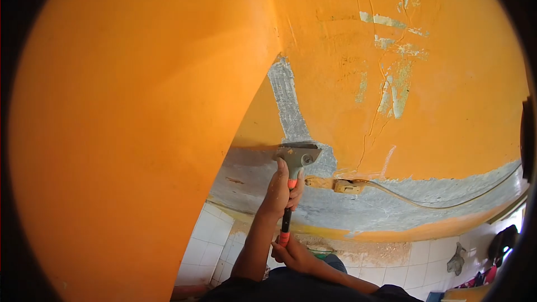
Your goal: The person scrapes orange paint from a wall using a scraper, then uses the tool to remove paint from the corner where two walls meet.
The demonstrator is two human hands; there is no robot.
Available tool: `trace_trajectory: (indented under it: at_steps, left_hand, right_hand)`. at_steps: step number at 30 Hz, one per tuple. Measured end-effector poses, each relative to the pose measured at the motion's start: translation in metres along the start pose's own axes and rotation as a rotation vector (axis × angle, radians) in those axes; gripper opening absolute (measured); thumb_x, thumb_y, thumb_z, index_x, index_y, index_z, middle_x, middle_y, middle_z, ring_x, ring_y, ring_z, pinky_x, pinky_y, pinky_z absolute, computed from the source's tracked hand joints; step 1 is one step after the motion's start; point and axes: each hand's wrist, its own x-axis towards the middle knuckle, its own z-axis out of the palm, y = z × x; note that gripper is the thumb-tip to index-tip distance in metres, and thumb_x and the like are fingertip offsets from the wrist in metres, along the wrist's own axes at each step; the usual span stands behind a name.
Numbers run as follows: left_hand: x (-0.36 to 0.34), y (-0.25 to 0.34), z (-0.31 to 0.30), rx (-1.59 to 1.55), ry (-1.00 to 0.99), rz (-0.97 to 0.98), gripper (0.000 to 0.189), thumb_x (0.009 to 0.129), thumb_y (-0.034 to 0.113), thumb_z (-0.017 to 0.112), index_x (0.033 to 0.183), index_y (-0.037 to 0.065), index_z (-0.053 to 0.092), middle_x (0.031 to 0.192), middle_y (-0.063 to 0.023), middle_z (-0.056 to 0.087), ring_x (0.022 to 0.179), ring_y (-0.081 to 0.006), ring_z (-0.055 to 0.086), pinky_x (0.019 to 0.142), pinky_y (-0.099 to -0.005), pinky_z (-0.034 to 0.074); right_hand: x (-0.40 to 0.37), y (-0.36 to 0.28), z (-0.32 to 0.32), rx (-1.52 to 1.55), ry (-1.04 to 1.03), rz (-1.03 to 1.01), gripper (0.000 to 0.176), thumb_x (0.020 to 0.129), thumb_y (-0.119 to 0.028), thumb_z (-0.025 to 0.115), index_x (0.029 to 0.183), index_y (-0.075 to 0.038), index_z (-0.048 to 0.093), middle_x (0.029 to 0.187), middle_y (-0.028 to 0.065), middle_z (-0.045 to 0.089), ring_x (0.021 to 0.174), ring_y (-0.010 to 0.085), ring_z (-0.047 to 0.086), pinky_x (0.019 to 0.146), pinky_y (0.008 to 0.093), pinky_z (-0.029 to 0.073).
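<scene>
A long-handled scraper with a wide grey head and a black and red handle lies against the wall, its blade edge at the grey bared strip. Closed round the upper handle, just below the head, is my left hand. Lower down, my right hand grips the red end of the handle. Orange paint surrounds the bared strip, which widens to a patch right of the blade.
A yellowed socket box with a cable sits right of the scraper. An orange wall face juts out at left. White tiles line the wall below. Dark items hang at lower right.
</scene>
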Motion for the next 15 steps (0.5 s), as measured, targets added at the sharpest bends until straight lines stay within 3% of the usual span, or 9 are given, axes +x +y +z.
trace_trajectory:
  at_steps: [8, 15]
  left_hand:
    - [0.000, -0.009, -0.006, -0.001, 0.045, -0.038, 0.068, 0.092, 0.070, 0.020, 0.088, 0.009, 0.050, 0.049, 0.0053, 0.032, 0.033, -0.0063, 0.026, 0.033, -0.0237, 0.027]
    - [0.004, -0.008, -0.004, 0.024, 0.007, 0.001, 0.065, 0.091, 0.071, 0.023, 0.091, 0.012, 0.052, 0.048, 0.0059, 0.030, 0.033, -0.0064, 0.024, 0.033, -0.0239, 0.025]
  right_hand:
    - [0.000, 0.031, 0.001, 0.029, 0.047, 0.025, 0.034, 0.100, -0.033, 0.044, 0.108, 0.000, 0.040, 0.079, 0.0105, 0.061, 0.069, 0.0208, 0.061, 0.064, 0.0341, 0.048]
    - [0.003, 0.013, 0.002, 0.004, 0.044, 0.053, 0.035, 0.100, -0.033, 0.044, 0.108, 0.001, 0.040, 0.081, 0.0115, 0.062, 0.071, 0.0225, 0.062, 0.066, 0.0351, 0.049]
